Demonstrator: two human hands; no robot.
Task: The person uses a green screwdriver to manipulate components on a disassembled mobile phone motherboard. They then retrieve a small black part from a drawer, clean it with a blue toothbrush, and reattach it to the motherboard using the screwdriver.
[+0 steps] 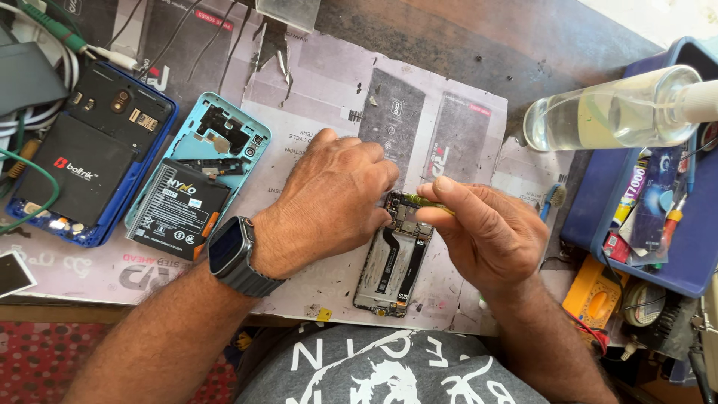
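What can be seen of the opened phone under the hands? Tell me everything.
The opened phone lies flat on the pale work mat, back cover off, showing a dark circuit board, black flex strips and a metal frame. Its top end points away from the person. The left hand steadies the upper edge; the right hand holds a yellow-green tool to its top.

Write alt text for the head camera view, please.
A left hand steadies an opened black phone on a grey mat while the right hand works a thin green tool into its top; two more opened phones lie left.
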